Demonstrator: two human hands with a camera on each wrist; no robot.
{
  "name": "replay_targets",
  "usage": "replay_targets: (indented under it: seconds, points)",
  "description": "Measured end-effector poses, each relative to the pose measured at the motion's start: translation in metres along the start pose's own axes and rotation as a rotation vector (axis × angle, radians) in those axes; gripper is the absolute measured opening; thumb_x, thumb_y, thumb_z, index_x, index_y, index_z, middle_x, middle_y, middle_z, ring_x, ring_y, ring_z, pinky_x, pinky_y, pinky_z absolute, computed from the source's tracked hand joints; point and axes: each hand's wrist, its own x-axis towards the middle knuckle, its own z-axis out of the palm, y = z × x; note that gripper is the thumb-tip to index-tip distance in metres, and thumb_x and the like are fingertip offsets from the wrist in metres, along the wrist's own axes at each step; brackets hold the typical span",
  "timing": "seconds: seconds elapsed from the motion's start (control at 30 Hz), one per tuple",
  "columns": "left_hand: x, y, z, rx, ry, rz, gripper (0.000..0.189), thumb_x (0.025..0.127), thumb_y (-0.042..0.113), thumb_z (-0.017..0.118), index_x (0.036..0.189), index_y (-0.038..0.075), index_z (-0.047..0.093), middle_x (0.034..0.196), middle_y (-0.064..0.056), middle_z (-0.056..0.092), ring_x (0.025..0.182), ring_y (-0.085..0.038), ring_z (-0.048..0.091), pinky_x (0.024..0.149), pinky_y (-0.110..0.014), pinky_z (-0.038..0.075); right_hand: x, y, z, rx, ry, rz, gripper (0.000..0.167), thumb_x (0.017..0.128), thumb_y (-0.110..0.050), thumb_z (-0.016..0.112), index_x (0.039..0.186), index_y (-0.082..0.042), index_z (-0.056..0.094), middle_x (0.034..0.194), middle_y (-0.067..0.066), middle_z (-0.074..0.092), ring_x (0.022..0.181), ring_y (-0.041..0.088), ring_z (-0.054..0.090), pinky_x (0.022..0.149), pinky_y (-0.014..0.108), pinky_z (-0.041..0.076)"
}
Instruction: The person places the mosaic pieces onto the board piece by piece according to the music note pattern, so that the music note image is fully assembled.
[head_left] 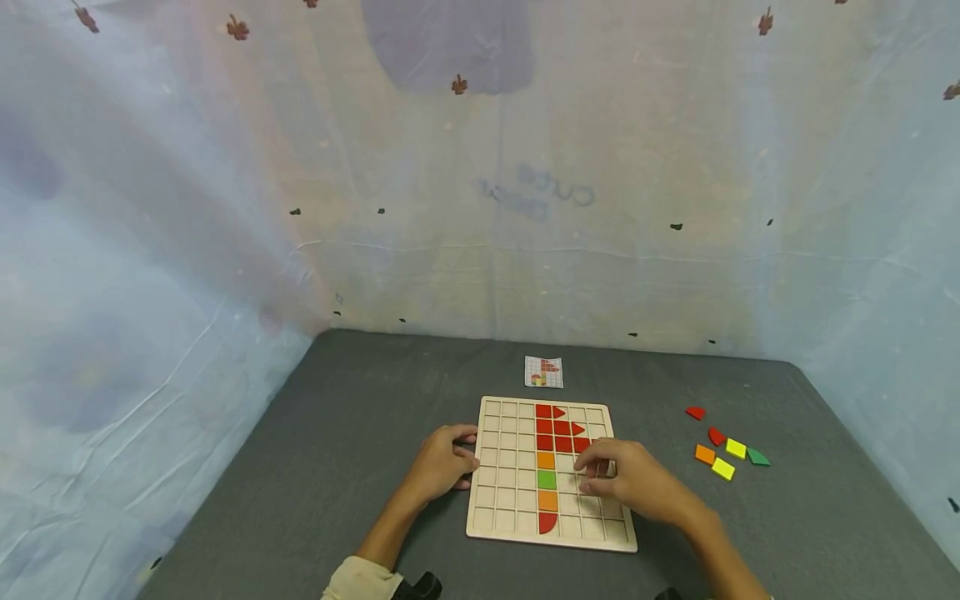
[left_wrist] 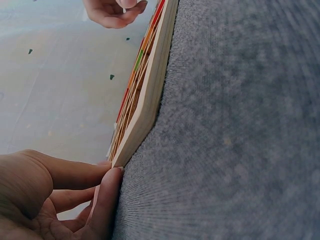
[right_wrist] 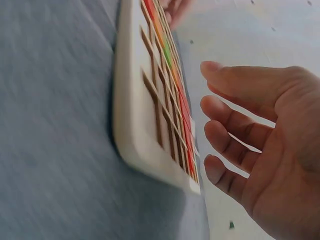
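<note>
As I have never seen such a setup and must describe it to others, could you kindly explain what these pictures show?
There is no machine: a person works bare-handed. The wide picture comes from a camera worn on the head, the two close ones from a camera on each wrist. On the grey tabletop lie a wooden grid board holding red, orange and green pieces, a small printed card beyond it, and six loose pieces to the right. The left hand pinches the board's edge; the right hand is above the board, fingers loosely bent, with nothing visibly held.
</note>
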Motion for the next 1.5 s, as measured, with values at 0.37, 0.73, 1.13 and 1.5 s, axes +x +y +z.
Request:
replay_targets:
  seconds: [0.37, 0.73, 1.13, 1.5]
  points:
    - [0.000, -0.001, 0.000, -0.003, 0.001, 0.001, 0.053, 0.090, -0.004, 0.074, 0.141, -0.006, 0.061, 0.130, -0.019, 0.062, 0.089, -0.018, 0.069, 0.059, -0.032, 0.064, -0.020, 0.026, -0.041, 0.003, 0.169, 0.130, 0.024, 0.093, -0.022, 0.082, 0.114, -0.011, 0.077, 0.093, -0.002, 0.066, 0.082, 0.011, 0.060, 0.066, 0.027, 0.052]
    - [-0.001, -0.001, 0.001, 0.005, 0.007, -0.003, 0.053, 0.089, -0.004, 0.074, 0.141, -0.005, 0.062, 0.129, -0.019, 0.062, 0.091, -0.019, 0.069, 0.059, -0.032, 0.064, -0.044, 0.054, -0.070, -0.043, 0.266, 0.208, 0.032, 0.094, -0.026, 0.082, 0.121, -0.010, 0.076, 0.100, 0.000, 0.071, 0.087, 0.007, 0.063, 0.068, 0.028, 0.054]
    - [-0.001, 0.000, 0.000, 0.004, 0.004, 0.002, 0.052, 0.089, -0.004, 0.074, 0.140, -0.006, 0.062, 0.129, -0.020, 0.062, 0.091, -0.019, 0.069, 0.059, -0.031, 0.064, -0.064, 0.076, -0.085, -0.066, 0.282, 0.311, 0.041, 0.095, -0.030, 0.081, 0.127, -0.005, 0.073, 0.103, 0.003, 0.072, 0.085, 0.006, 0.061, 0.063, 0.028, 0.052]
    - [-0.001, 0.000, 0.000, -0.001, 0.003, 0.004, 0.053, 0.089, -0.003, 0.073, 0.141, -0.006, 0.062, 0.128, -0.019, 0.061, 0.089, -0.018, 0.067, 0.059, -0.031, 0.064, -0.080, 0.096, -0.096, -0.065, 0.281, 0.376, 0.048, 0.096, -0.034, 0.080, 0.131, -0.002, 0.070, 0.106, 0.005, 0.070, 0.085, 0.005, 0.060, 0.066, 0.028, 0.052]
